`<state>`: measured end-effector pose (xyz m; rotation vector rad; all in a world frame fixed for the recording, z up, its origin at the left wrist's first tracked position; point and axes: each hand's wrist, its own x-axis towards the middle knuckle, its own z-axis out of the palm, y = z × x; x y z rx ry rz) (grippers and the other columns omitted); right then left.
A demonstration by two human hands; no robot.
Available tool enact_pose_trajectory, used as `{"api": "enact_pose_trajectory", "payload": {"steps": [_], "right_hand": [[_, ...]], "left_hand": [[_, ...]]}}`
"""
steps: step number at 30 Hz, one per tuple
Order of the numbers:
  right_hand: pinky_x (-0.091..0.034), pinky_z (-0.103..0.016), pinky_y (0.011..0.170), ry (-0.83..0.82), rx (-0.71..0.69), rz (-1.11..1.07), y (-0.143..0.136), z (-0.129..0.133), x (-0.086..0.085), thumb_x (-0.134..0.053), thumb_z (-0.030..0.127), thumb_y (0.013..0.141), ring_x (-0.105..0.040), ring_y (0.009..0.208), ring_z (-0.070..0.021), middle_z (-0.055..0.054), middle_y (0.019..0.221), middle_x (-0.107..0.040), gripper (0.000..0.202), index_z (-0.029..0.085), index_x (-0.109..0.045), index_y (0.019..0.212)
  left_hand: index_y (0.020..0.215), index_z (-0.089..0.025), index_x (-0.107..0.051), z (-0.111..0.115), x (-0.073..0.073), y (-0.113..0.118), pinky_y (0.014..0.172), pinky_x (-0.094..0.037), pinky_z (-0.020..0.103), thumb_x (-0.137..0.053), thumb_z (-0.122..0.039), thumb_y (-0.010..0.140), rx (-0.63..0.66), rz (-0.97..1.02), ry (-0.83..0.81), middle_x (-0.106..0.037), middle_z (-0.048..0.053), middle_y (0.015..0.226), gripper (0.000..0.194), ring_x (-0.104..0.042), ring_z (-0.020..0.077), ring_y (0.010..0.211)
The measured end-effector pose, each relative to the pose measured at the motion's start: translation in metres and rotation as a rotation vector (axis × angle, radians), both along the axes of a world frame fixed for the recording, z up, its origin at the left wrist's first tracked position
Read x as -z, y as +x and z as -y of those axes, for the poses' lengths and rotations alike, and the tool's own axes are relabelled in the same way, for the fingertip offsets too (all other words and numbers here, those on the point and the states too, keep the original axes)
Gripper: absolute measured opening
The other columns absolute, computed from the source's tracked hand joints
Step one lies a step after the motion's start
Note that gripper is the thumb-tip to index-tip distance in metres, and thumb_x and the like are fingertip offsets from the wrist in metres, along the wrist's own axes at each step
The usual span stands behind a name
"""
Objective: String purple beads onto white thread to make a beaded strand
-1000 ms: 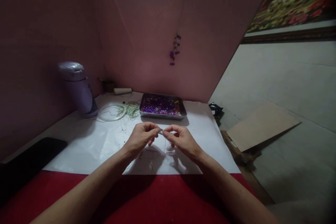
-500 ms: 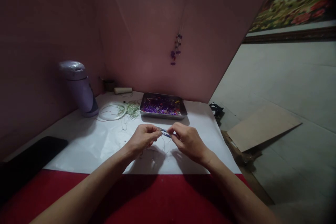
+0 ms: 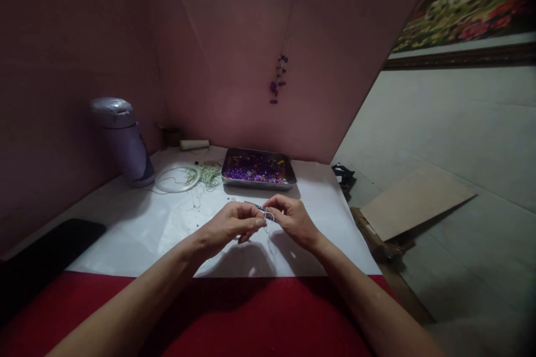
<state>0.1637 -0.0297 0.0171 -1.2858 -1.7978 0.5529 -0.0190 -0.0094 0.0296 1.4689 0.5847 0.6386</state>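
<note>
Above the white paper, my left hand is closed in a pinch on a pale thread, which makes a small loop between both hands. My right hand has its thumb and fingers closed around a slim dark-blue tool. Its tip points left, behind my left fingers. Most of the tool is covered, so its exact kind is unclear. Just beyond the hands stands a metal tray of purple and mixed-colour beads.
Left of the tray lie green threads and a white ring. A purple bottle stands farther left, with a black object nearer. Beaded strands hang on the pink panel. Cardboard lies at right.
My hands have drawn closer together. The thread now loops up between the fingertips, and less of the blue tool shows. The view has shifted slightly.
</note>
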Motion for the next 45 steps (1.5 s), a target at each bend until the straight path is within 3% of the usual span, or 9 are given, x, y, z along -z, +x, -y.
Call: {"api": "enact_pose_trajectory", "payload": {"steps": [4,7,15,19,22,28,33,37,45], "right_hand": [[-0.04,-0.024,0.059,-0.048,-0.013,-0.061,-0.005,-0.005,0.013,-0.054,0.018,0.077,-0.054,0.061,-0.0127,0.0,0.065,-0.062,0.011,0.016,-0.063,0.072],[-0.039,-0.024,0.058,-0.055,-0.026,-0.033,-0.006,-0.008,0.02,-0.054,0.018,0.077,-0.055,0.06,-0.0127,0.001,0.064,-0.062,0.012,0.017,-0.063,0.07],[-0.042,-0.029,0.066,0.176,0.244,-0.029,-0.018,0.01,0.01,-0.046,0.027,0.087,-0.056,0.073,-0.0179,-0.007,0.081,-0.063,0.017,0.018,-0.061,0.087],[-0.038,-0.027,0.053,0.093,0.133,-0.089,-0.038,0.027,0.006,-0.048,0.035,0.086,-0.048,0.052,-0.0141,-0.002,0.058,-0.055,0.024,0.019,-0.059,0.071],[-0.036,-0.026,0.051,-0.042,0.103,-0.15,-0.05,0.028,0.013,-0.059,0.033,0.079,-0.045,0.051,-0.0133,0.001,0.056,-0.053,0.016,0.018,-0.062,0.086],[-0.037,-0.025,0.057,-0.149,-0.006,-0.288,-0.055,0.024,0.025,-0.057,0.028,0.078,-0.046,0.059,-0.0129,0.001,0.063,-0.053,0.014,0.018,-0.058,0.068],[-0.036,-0.025,0.055,-0.003,-0.007,-0.393,-0.049,0.03,0.015,-0.056,0.033,0.079,-0.047,0.068,-0.0144,-0.004,0.082,-0.055,0.021,0.019,-0.055,0.063],[-0.03,-0.024,0.047,-0.122,-0.105,-0.614,-0.045,0.032,0.004,-0.054,0.036,0.08,-0.038,0.055,-0.0106,-0.004,0.082,-0.057,0.023,0.018,-0.061,0.067],[-0.025,-0.022,0.042,-0.182,0.042,-0.73,-0.038,0.026,-0.001,-0.053,0.043,0.082,-0.035,0.049,-0.008,-0.001,0.066,-0.053,0.028,0.018,-0.065,0.077]], "left_hand": [[0.071,-0.015,-0.065,-0.001,-0.002,-0.001,0.076,-0.039,0.025,-0.064,-0.029,0.073,-0.099,0.117,0.122,-0.057,0.005,0.1,0.014,-0.052,0.0147,0.086],[0.076,-0.016,-0.067,-0.002,-0.001,-0.001,0.082,-0.038,0.028,-0.062,-0.027,0.076,-0.088,0.178,0.079,-0.061,0.006,0.096,0.013,-0.054,0.0159,0.089],[0.07,-0.012,-0.065,-0.011,0.008,0.0,0.058,-0.039,0.024,-0.066,-0.029,0.07,-0.325,0.164,-0.089,-0.063,0.004,0.07,0.017,-0.052,0.0107,0.059],[0.069,-0.01,-0.064,-0.013,0.008,0.0,0.055,-0.04,0.024,-0.069,-0.029,0.067,-0.393,0.191,-0.141,-0.062,0.005,0.064,0.019,-0.054,0.0118,0.058],[0.069,-0.01,-0.064,-0.013,0.007,0.001,0.057,-0.042,0.025,-0.071,-0.029,0.065,-0.403,0.257,-0.185,-0.063,0.005,0.068,0.02,-0.058,0.0126,0.06],[0.074,-0.01,-0.064,-0.014,0.008,0.001,0.056,-0.042,0.022,-0.073,-0.025,0.063,-0.411,0.314,-0.297,-0.064,0.006,0.073,0.021,-0.06,0.0138,0.066],[0.066,-0.01,-0.064,-0.015,0.014,0.003,0.048,-0.037,0.021,-0.072,-0.029,0.061,-0.529,0.173,-0.183,-0.062,0.005,0.064,0.021,-0.053,0.0103,0.054],[0.063,-0.01,-0.064,-0.013,0.016,0.005,0.046,-0.035,0.021,-0.07,-0.027,0.061,-0.541,0.098,-0.129,-0.059,0.002,0.056,0.018,-0.049,0.009,0.048],[0.058,-0.011,-0.063,-0.012,0.015,0.005,0.038,-0.032,0.02,-0.069,-0.025,0.059,-0.572,0.035,-0.178,-0.059,0.003,0.059,0.015,-0.047,0.009,0.047]]}}
